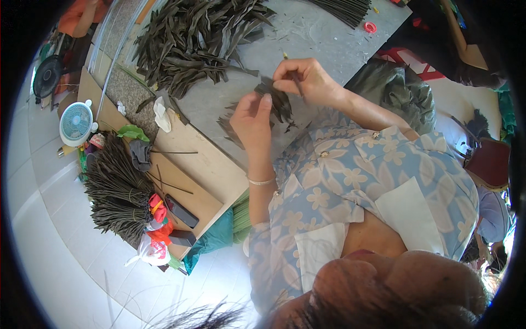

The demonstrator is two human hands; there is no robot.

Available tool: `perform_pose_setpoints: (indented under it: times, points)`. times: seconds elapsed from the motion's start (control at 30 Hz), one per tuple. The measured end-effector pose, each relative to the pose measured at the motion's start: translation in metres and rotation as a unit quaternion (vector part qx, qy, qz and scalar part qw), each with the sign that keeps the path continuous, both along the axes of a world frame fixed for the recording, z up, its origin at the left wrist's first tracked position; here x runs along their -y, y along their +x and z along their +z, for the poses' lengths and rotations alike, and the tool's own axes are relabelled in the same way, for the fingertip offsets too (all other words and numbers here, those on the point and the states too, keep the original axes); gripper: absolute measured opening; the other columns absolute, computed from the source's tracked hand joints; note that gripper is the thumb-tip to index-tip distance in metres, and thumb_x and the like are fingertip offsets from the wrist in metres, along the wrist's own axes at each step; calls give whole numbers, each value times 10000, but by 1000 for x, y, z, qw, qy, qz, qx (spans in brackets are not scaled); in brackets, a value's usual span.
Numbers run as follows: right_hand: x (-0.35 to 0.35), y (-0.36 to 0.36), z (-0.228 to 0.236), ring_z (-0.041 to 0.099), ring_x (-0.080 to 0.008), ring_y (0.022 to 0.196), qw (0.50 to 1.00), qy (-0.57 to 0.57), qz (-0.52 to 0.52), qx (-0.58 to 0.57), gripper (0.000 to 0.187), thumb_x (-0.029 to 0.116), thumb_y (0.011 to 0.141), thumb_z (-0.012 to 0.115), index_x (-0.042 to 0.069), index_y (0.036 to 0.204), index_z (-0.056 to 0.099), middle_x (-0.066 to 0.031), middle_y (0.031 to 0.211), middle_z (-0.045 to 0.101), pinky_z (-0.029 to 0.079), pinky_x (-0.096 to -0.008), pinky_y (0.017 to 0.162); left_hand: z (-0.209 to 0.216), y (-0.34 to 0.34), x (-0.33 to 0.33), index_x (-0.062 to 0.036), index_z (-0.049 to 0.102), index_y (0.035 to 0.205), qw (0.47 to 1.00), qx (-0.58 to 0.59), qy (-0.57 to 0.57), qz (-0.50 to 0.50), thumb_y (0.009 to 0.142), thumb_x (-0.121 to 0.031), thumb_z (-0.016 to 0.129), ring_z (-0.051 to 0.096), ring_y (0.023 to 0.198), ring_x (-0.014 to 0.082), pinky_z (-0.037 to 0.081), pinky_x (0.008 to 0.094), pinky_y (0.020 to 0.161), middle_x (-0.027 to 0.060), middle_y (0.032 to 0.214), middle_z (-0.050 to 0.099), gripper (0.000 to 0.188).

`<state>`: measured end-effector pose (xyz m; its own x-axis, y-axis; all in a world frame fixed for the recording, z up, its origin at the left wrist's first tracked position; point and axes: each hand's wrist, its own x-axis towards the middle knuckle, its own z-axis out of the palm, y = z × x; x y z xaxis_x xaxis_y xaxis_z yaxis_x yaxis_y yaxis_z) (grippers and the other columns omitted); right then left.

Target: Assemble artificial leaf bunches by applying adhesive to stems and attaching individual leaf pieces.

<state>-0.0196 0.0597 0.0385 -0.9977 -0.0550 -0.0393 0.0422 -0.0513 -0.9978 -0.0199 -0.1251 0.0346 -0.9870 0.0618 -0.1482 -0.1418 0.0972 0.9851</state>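
Note:
My left hand [253, 122] is closed in a pinch, its thumb and fingers on dark leaf strips [281, 104] that fan out toward my right hand. Between the fingers of my right hand [308, 82] is a slim dark stick [297, 85] with a yellowish tip, pointing down at those strips. Both hands are just above the grey tabletop [323, 41], near my body. More dark leaf pieces lie under and beside my left hand. A large loose heap of dark, dried-looking leaf strips [189, 44] spreads over the table beyond it.
Bundled dark stalks [345, 8] and a red tape ring [370, 27] lie at the far right. On boards to the left are a tied bundle of dark strips [118, 189], a dark phone-like case [182, 211] and a white crumpled tissue [162, 114]. A small fan [77, 123] stands beyond.

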Motion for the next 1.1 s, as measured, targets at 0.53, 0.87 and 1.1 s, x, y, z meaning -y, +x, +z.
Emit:
perform_pose_setpoints:
  times: [0.53,0.87,1.1]
  points:
    - [-1,5,2,502,-38,707,997,-41,15,58,74,56,924,665,-8,905,633,18,786,588,418,-227,620,2,5,0,34,654,898,1000,7,7,-9,856,-99,751,537,716,79,449,222,686,-9,774,621,169]
    - [6,10,11,519,-66,719,996,88,13,16,131,75,903,693,-6,971,617,0,771,583,446,-238,660,-7,6,-4,36,646,948,994,-77,-83,-10,871,-98,725,574,774,136,482,274,730,61,837,641,174]
    - [10,12,12,511,-71,689,988,150,-2,-31,120,62,891,696,-7,945,614,-4,752,580,444,-246,636,6,8,-6,19,649,980,987,-94,-125,-36,862,-86,718,576,753,137,479,267,711,58,848,629,172]
